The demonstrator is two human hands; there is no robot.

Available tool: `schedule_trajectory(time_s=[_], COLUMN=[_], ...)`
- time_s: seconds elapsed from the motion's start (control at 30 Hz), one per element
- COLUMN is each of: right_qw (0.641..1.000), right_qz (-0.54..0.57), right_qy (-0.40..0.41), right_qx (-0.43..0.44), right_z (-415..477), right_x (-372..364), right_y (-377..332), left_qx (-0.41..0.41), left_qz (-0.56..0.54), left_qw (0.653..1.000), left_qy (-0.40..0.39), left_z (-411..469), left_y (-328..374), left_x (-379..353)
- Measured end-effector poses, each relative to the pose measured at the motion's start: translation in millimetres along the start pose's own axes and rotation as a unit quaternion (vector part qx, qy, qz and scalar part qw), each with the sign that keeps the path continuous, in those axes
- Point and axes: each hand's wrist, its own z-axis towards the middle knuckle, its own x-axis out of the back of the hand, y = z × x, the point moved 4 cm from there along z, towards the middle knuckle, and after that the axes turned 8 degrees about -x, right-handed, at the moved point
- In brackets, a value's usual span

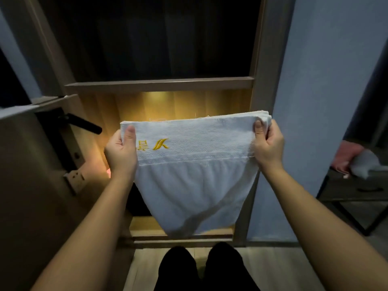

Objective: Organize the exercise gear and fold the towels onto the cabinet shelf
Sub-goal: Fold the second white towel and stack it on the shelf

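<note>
Although the room is dim, a flat brown door (31, 164) shows at the far left, with a slim black lever handle (84, 123) jutting from it and a small pale plate (74, 178) with slots lower down. Next comes the left hand (121, 150), which grips the upper left corner of the towel (193, 175), thumb laid flat on the front and fingers hidden behind the cloth.

The towel is white and folded into layers. It hangs in the air in front of the cabinet's lit compartment, touching no shelf. Its top edge runs nearly level between the two hands, and its lower part sags to a rounded point. The upper band has a fine, waffle-like weave ending in a stitched ridge, and below that the pile looks softer. A yellow embroidered mark (160, 144), leaf-shaped, sits near the left thumb, beside characters partly hidden by that hand.

Behind the towel, the wooden cabinet shelf (159, 85) is a plain straight board, dark above and glowing warm over grained panels below. Black trouser legs (201, 269) stand on a pale plank floor.

The right hand (267, 143) pinches the upper right corner, where the stacked layers fan out, with its fingers curled.

Past a matte blue-grey wall (315, 80), a dark tabletop (344, 192) carries a pink cloth (346, 156) and a crumpled white cloth (364, 164).
</note>
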Motion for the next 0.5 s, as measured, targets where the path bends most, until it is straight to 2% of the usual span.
schedule_trajectory(time_s=[0.2,0.37,0.5], right_qw=[0.999,0.993,0.982], right_qz=[0.041,0.079,0.122], right_qy=[0.006,0.018,0.031], right_qx=[0.024,0.085,0.143], right_z=[-82,-123,-149], right_x=[46,84,114], right_y=[-39,-87,-138], left_qx=[-0.060,-0.104,-0.183], left_qz=[-0.033,-0.060,-0.067], left_qw=[0.997,0.991,0.977], left_qy=[0.038,0.060,0.082], left_z=[-61,-90,-104], left_y=[37,87,141], left_x=[65,104,134])
